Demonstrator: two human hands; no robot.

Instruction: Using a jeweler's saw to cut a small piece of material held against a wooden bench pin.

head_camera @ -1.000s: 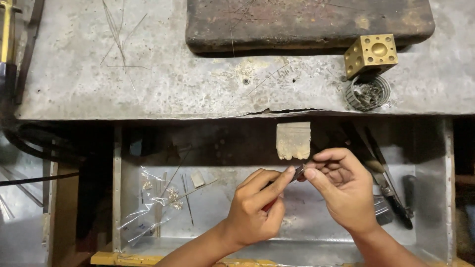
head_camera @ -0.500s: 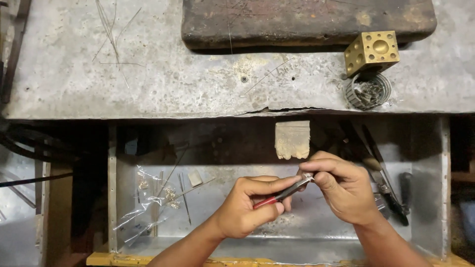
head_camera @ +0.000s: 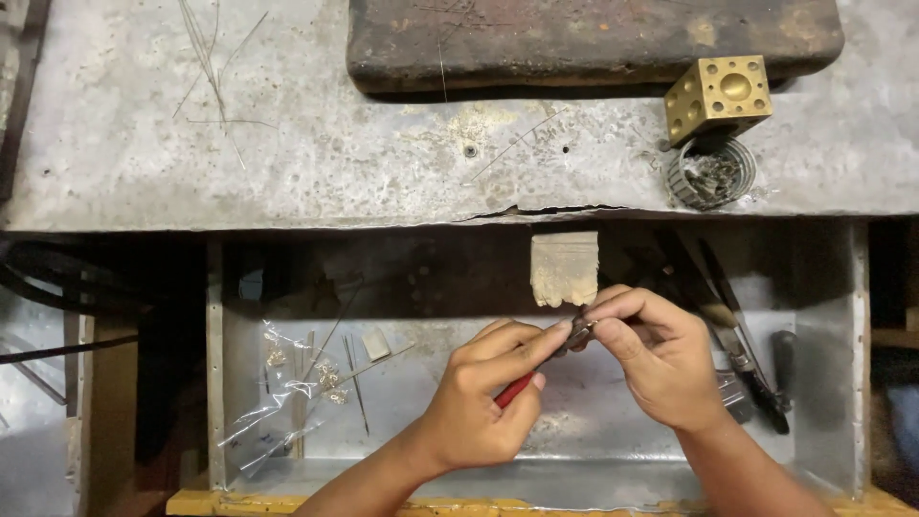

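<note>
Centrally, above an open metal drawer [head_camera: 823, 402], two bare hands are shown meeting fingertip to fingertip. The left hand [head_camera: 479, 402] is closed around red-handled pliers [head_camera: 522, 383]; the red handle is seen emerging below the palm, and the dark nose is directed up and to the right. The grip of this hand is narrow, wrapped on the tool. The right hand [head_camera: 661, 369] is pinched shut, thumb against forefinger, at the tip of the pliers; a very small piece appears to be held there, but it is too small to be identified. Both hands are held just below a pale, worn wooden peg [head_camera: 565, 268] that projects from the front edge of the table [head_camera: 287, 163].

Inside the drawer, to the left of the hands, a clear plastic bag [head_camera: 278, 402] with small pale metal pieces is laid, with thin wires [head_camera: 356, 383] and a small flat metal square [head_camera: 375, 345] beside it. Against the right side of the drawer, dark hand tools [head_camera: 742, 354] are stacked, partly hidden by the right hand.

On the scratched grey table above, a brass cube with round hollows [head_camera: 720, 96] is set at the right, touching a coil of dark wire [head_camera: 710, 172] just below it. A dark, worn wooden block [head_camera: 593, 43] is placed along the far edge, and fine wire strands [head_camera: 206, 57] are scattered at the upper left.
</note>
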